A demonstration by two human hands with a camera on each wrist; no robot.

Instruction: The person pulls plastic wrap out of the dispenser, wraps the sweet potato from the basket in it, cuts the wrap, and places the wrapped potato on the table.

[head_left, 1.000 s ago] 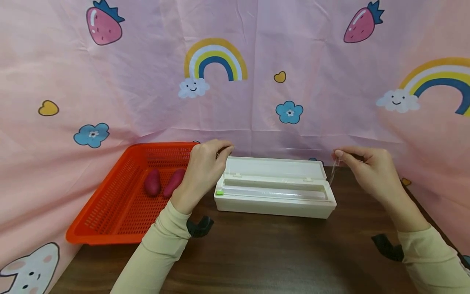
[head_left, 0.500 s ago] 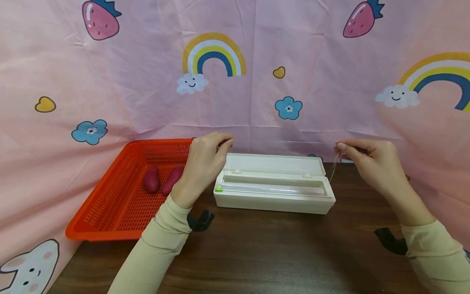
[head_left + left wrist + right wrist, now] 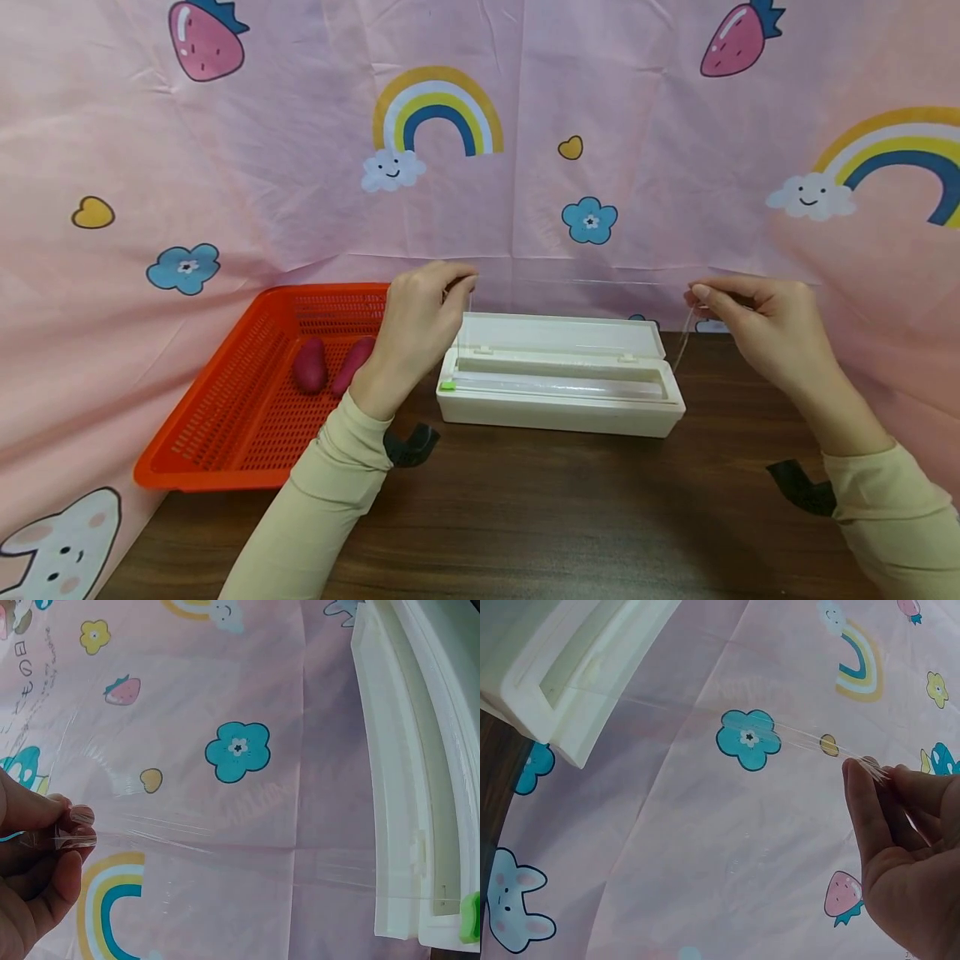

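Observation:
A clear sheet of plastic wrap (image 3: 180, 829) stretches up from a white plastic wrap box (image 3: 558, 419), whose lid stands raised at the back. Inside the box lies the roll (image 3: 555, 385). My left hand (image 3: 416, 333) pinches one corner of the sheet between thumb and fingers, above the box's left end. At the other corner, beyond the right end, my right hand (image 3: 776, 333) pinches the bunched edge of the wrap. In the right wrist view, the film gathers into creases at the fingertips. A green slider (image 3: 447, 386) sits at the box's front left corner.
To the left, an orange-red perforated basket (image 3: 217, 481) holds two purple-red sweet potatoes (image 3: 309, 367), one partly behind my left arm. Brown wooden table (image 3: 585, 517) lies under everything. A patterned pink cloth (image 3: 517, 208) hangs right behind the box.
Both hands have risen slightly relative to the box, drawing the plastic wrap a little higher. The head view has tilted slightly down. Box and basket stay in place.

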